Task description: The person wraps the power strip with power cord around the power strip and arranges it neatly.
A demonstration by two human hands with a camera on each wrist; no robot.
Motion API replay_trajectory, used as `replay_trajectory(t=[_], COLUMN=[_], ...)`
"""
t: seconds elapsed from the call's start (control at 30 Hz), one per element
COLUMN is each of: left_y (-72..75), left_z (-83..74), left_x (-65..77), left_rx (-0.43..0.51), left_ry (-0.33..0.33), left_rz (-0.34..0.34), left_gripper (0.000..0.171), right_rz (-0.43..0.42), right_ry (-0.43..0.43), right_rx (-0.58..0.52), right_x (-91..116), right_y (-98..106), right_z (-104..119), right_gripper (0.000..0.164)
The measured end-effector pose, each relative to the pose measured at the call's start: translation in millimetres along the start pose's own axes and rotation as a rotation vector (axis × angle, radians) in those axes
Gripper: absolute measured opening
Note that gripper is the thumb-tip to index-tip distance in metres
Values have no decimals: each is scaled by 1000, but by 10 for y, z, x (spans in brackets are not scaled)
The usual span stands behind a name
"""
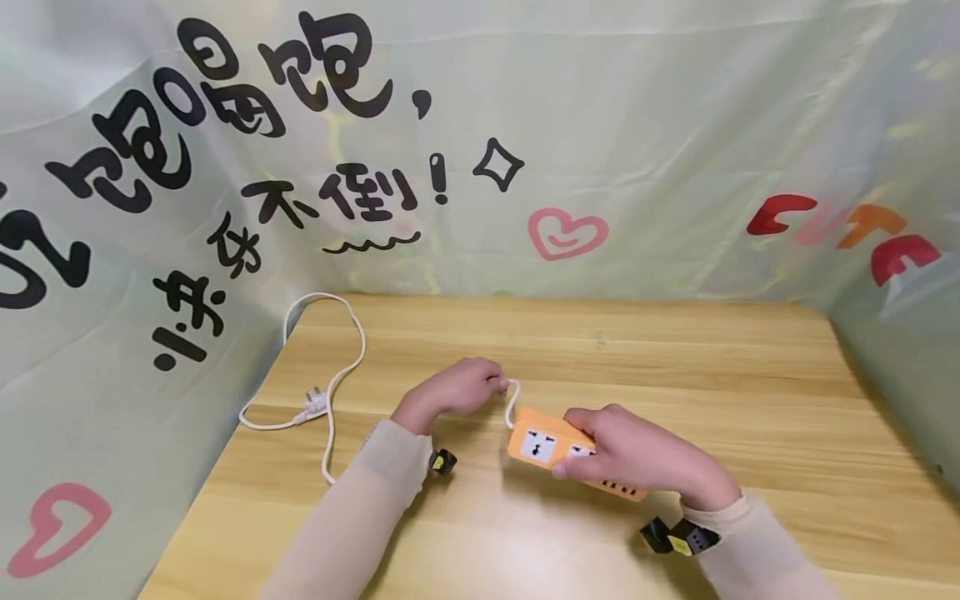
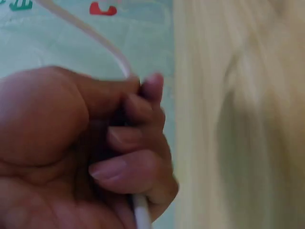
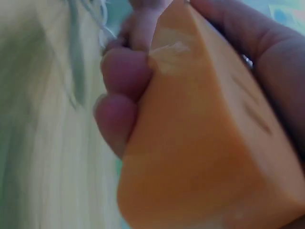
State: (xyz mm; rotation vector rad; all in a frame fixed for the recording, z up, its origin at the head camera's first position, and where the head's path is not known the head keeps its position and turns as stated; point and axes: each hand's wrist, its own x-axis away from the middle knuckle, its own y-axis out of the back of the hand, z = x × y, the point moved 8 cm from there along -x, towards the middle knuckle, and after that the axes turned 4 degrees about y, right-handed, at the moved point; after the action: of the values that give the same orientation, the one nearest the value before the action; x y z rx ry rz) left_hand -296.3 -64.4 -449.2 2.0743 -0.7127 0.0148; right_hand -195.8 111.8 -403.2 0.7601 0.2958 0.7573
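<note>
My right hand (image 1: 637, 450) grips an orange power strip (image 1: 517, 442) with white socket panels, its thumb on the socket face and its fingers around the far side. In the right wrist view the strip (image 3: 190, 129) fills much of the frame, fingertips curled along one edge. Just left of the strip, my left hand (image 1: 461, 387) holds the white cord (image 1: 513, 404) close to where it enters the strip. The left wrist view shows the fingers curled round the cord (image 2: 102, 40), which runs out at both ends of the fist.
The rest of the white cord loops over the left side of the wooden table (image 1: 675, 350), with its plug (image 1: 315, 402) lying there. A printed cloth (image 1: 675, 125) encloses the table at the back and sides. Dark wrist cameras sit at both cuffs.
</note>
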Motion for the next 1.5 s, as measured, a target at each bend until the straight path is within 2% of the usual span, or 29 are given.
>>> replay_trajectory(t=[0.13, 0.23, 0.3, 0.37, 0.47, 0.53, 0.6, 0.67, 0.73, 0.83, 0.93, 1.07, 1.13, 1.23, 1.37, 1.43, 1.5], left_y=[135, 252, 321, 360, 330, 274, 225, 199, 195, 200, 174, 94, 53, -9, -87, -122, -150], left_z=[-154, -209, -220, -233, -330, -463, -644, -849, -1042, -1259, -1371, -1346, -1261, -1095, -833, -722, -644], left_x=[-80, -79, -65, -59, -65, -56, -16, 75, 213, 476, 736, 950, 987, 976, 914, 877, 838], left_rx=[-41, -57, -66, -64, -80, -100, -132, -157, -159, -135, -102, -57, -12, 85, 233, 310, 366], left_ry=[-4, 17, 47, 70, 58, 31, -12, -62, -114, -198, -285, -365, -362, -322, -256, -250, -273], left_rz=[-84, -156, -185, -186, -126, -75, -45, -39, -44, -66, -104, -141, -133, -97, -58, -20, 42], left_gripper=[34, 38, 39, 37, 30, 28, 29, 32, 34, 35, 31, 29, 28, 27, 22, 23, 25], right_rz=[19, 16, 13, 16, 45, 62, 69, 62, 44, -15, -106, -167, -154, -125, -82, -60, -35], right_ry=[46, 80, 72, 45, 6, -13, -24, -44, -74, -134, -194, -196, -170, -115, 5, 65, 119], right_rx=[65, 115, 126, 116, 97, 116, 150, 175, 154, 66, -59, -265, -368, -489, -575, -607, -635], right_x=[-1, 37, 66, 81, 71, 50, 25, 3, -13, -17, 10, 65, 90, 118, 129, 139, 151], right_y=[-74, -51, -26, -20, -70, -116, -153, -160, -131, -9, 174, 342, 368, 377, 374, 374, 373], right_z=[50, 63, 52, 45, 51, 58, 52, 26, -19, -120, -236, -317, -319, -296, -216, -171, -125], right_gripper=[22, 38, 45, 41, 22, 17, 19, 21, 23, 26, 28, 29, 30, 29, 21, 16, 12])
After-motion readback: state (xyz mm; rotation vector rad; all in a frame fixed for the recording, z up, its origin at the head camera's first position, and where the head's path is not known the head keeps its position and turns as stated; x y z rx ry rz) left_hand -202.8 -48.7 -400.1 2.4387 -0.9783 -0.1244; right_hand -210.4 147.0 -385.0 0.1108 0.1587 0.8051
